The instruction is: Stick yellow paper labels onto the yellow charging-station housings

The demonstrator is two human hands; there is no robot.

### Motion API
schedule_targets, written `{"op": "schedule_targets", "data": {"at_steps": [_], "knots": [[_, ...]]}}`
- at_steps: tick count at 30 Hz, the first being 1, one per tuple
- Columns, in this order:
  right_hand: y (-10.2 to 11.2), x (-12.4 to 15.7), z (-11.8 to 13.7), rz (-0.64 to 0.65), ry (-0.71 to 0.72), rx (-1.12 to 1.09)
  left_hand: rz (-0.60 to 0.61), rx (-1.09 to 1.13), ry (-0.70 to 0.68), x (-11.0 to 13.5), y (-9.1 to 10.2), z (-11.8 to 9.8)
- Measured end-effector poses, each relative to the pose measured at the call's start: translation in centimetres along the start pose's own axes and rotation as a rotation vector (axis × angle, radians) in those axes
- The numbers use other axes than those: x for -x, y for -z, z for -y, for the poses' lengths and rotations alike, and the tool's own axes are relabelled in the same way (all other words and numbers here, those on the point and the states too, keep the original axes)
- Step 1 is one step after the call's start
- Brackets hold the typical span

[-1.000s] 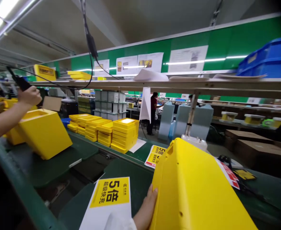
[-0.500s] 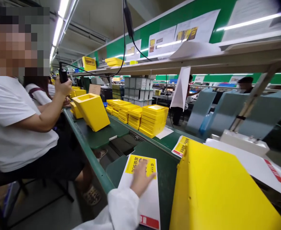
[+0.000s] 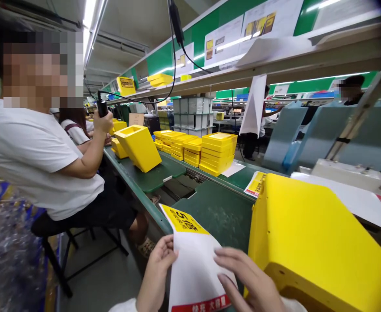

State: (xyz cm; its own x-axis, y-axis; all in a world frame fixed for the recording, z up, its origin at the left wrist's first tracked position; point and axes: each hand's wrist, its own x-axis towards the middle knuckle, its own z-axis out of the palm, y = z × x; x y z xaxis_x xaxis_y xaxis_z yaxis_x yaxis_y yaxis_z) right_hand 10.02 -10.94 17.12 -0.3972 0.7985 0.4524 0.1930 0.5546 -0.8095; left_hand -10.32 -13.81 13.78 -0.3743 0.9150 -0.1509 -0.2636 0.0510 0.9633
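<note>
A printed sheet (image 3: 195,264), white with a yellow top and a red band at the bottom, is raised and slightly bent in front of me. My left hand (image 3: 159,264) pinches its left edge between thumb and fingers. At the sheet's right edge is my right hand (image 3: 245,277), fingers stretched and thumb apart; whether the fingertips touch the paper is hard to tell. Just right of that hand stands a large yellow box-shaped housing (image 3: 320,225), tilted, its lower side partly hidden.
Several stacked yellow trays (image 3: 218,151) line the green bench (image 3: 221,212). Another yellow housing (image 3: 140,147) leans farther up the line. More printed sheets (image 3: 255,184) lie behind the near housing. On the left, a seated co-worker (image 3: 47,160) holds a black tool (image 3: 102,108) on a cable.
The sheet has come up off the bench in my left hand, which was spread over it. My right hand has entered the view. The camera has turned a little left.
</note>
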Motion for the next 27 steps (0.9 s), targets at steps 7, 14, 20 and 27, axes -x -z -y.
{"op": "schedule_targets", "data": {"at_steps": [7, 14, 20, 27], "knots": [[-1.6, -2.7, 2.6, -0.109, 0.316, 0.089, 0.143, -0.12, -0.326, 4.7, -5.1, -3.4], [1.1, -1.2, 4.6, -0.077, 0.059, -0.246, 0.151, -0.301, -0.53, 5.7, -6.3, -4.4], [2.2, -1.4, 5.4, -0.001, -0.002, -0.257, 0.291, -0.262, -0.65, 5.6, -5.9, -4.4], [2.2, -1.2, 5.9, 0.055, -0.032, -0.239, 0.328, -0.325, -0.695, 5.8, -6.1, -4.6]]}}
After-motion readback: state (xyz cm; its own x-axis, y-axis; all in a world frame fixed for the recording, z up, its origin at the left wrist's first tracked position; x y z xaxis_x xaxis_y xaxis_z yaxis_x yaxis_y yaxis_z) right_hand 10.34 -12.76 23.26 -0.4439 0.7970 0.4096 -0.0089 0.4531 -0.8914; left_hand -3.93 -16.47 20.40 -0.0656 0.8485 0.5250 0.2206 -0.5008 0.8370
